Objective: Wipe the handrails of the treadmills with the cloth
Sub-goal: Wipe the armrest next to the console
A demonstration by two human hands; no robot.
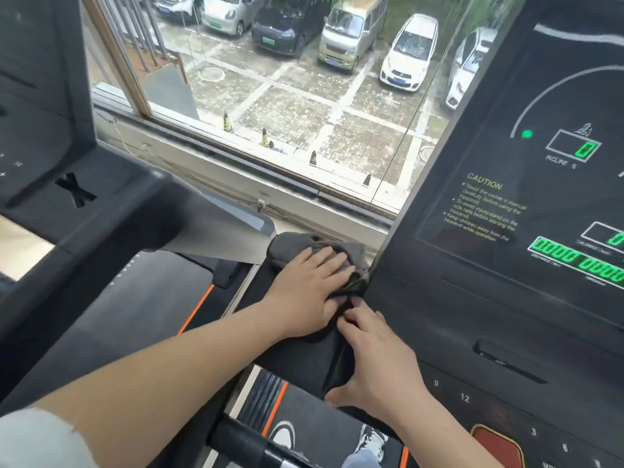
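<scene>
Two treadmills fill my feed: the neighbouring treadmill [101, 204] on the left and, on the right, the one with the lit console [506, 231], with a window [270, 96] onto parked cars between them. I judge the wiping step is on this machine's left handrail [293, 363], at its far end where it meets the console. My left hand [304, 292] lies flat on the grey cloth [358, 255], fingers straight and slightly spread, pressing it into that corner. My right hand [378, 359] rests on the rail nearer me, fingers spread, thumb at the near edge (bracing, I think, not wiping). Next I would draw the cloth back along the rail, so the right hand must lift clear first. The console's edge hems the cloth in, and the red stop button [496, 447] sits near my right forearm.
</scene>
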